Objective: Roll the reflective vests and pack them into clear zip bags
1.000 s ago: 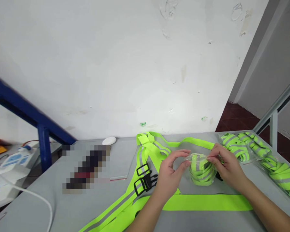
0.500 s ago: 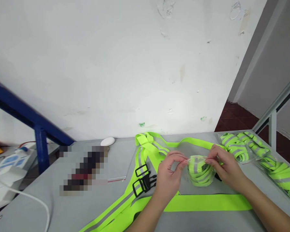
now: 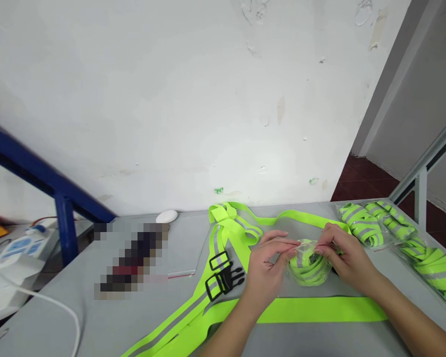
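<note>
A clear bag (image 3: 309, 270) with a rolled neon-green reflective strap inside hangs between my two hands. My left hand (image 3: 271, 263) pinches the bag's top edge near its middle. At the top right corner of the same bag, the fingers of my right hand (image 3: 342, 250) are closed on the edge. Around them on the grey table lies a loose neon-green strap (image 3: 319, 310) with grey stripes. Its black buckle (image 3: 226, 277) rests to the left of my left hand.
Bagged green straps (image 3: 362, 225) lie along the table's right side. A flat clear bag (image 3: 186, 248), a white oval object (image 3: 167, 216) and a pixelated item (image 3: 134, 260) are at the left. A white cable (image 3: 55, 304) and blue frame (image 3: 65, 223) stand further left.
My left hand has slid right along the bag's top edge, closer to my right hand. My right hand has hardly moved. The view has shifted slightly.
</note>
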The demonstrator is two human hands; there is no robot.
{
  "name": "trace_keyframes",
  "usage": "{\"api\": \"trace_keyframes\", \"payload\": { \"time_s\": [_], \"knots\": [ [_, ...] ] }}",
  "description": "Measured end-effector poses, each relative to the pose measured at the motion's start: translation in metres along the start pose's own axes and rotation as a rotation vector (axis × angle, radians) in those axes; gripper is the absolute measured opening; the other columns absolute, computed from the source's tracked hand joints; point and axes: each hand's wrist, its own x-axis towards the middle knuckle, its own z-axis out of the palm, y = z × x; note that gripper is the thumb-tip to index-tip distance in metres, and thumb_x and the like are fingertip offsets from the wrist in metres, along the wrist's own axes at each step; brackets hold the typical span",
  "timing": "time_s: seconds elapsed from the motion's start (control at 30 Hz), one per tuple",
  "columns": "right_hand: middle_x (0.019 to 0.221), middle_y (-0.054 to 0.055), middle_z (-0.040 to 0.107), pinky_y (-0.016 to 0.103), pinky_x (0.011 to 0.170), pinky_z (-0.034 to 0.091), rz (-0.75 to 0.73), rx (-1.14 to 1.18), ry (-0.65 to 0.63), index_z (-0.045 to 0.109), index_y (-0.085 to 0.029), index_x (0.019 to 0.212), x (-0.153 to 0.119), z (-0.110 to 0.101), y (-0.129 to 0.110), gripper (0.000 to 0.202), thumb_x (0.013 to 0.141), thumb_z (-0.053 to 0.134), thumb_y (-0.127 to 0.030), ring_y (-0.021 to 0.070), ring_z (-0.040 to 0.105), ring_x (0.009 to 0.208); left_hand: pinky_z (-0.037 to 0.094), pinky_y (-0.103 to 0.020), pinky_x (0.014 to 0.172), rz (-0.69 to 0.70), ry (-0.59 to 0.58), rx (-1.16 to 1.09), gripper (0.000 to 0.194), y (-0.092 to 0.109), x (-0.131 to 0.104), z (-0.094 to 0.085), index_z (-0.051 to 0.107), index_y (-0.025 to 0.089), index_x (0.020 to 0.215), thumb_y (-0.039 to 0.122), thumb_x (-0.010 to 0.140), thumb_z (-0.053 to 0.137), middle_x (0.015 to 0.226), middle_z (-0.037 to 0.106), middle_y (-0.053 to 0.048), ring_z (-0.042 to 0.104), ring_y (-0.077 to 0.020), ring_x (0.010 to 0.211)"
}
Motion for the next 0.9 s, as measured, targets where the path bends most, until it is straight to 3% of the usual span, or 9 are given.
{"api": "trace_keyframes", "payload": {
  "time_s": [0.17, 0.33, 0.47, 0.57, 0.9],
  "knots": [
    [0.076, 0.001, 0.059, 0.039, 0.076, 0.041, -0.110, -0.133, -0.009, 0.058, -0.025, 0.091, 0.001, -0.005, -0.004, 0.002, 0.091, 0.058, -0.027, 0.0190, 0.055, 0.074, 0.051, -0.038, 0.083, 0.082, 0.023, 0.084, 0.013, 0.005, -0.001, 0.001, 0.072, 0.023, 0.081, 0.021, 0.087, 0.061, 0.081, 0.076, -0.002, 0.060, -0.0218, 0.096],
    [0.079, 0.001, 0.062, 0.047, 0.096, 0.035, -0.160, -0.166, -0.020, 0.061, -0.026, 0.091, 0.003, -0.011, -0.009, 0.003, 0.089, 0.061, -0.028, 0.0174, 0.058, 0.073, 0.049, -0.038, 0.085, 0.143, -0.011, 0.082, 0.009, 0.008, 0.000, 0.002, 0.072, 0.024, 0.085, 0.019, 0.085, 0.065, 0.088, 0.076, -0.001, 0.060, -0.0198, 0.091],
    [0.077, -0.001, 0.061, 0.042, 0.098, 0.035, -0.191, -0.157, -0.040, 0.062, -0.024, 0.090, 0.003, -0.009, -0.011, 0.007, 0.092, 0.056, -0.020, 0.0144, 0.058, 0.071, 0.049, -0.036, 0.087, 0.059, -0.085, 0.003, 0.012, 0.012, 0.001, 0.005, 0.073, 0.023, 0.090, 0.018, 0.080, 0.070, 0.097, 0.075, -0.002, 0.061, -0.0196, 0.096],
    [0.074, -0.002, 0.059, 0.042, 0.099, 0.033, -0.193, -0.189, -0.044, 0.060, -0.023, 0.086, 0.002, -0.006, -0.011, 0.010, 0.092, 0.055, -0.018, 0.0127, 0.057, 0.068, 0.050, -0.035, 0.086, 0.027, -0.103, -0.025, 0.011, 0.016, 0.001, 0.007, 0.075, 0.023, 0.087, 0.016, 0.081, 0.069, 0.089, 0.076, -0.001, 0.062, -0.0190, 0.094],
    [0.076, -0.002, 0.059, 0.044, 0.102, 0.029, -0.161, -0.174, -0.073, 0.065, -0.024, 0.087, 0.002, -0.006, -0.010, 0.003, 0.089, 0.063, -0.026, 0.0128, 0.057, 0.070, 0.047, -0.033, 0.081, 0.069, -0.017, 0.012, 0.010, 0.016, -0.002, 0.010, 0.073, 0.022, 0.079, 0.015, 0.082, 0.067, 0.082, 0.076, 0.000, 0.061, -0.0158, 0.077]
  ]
}}
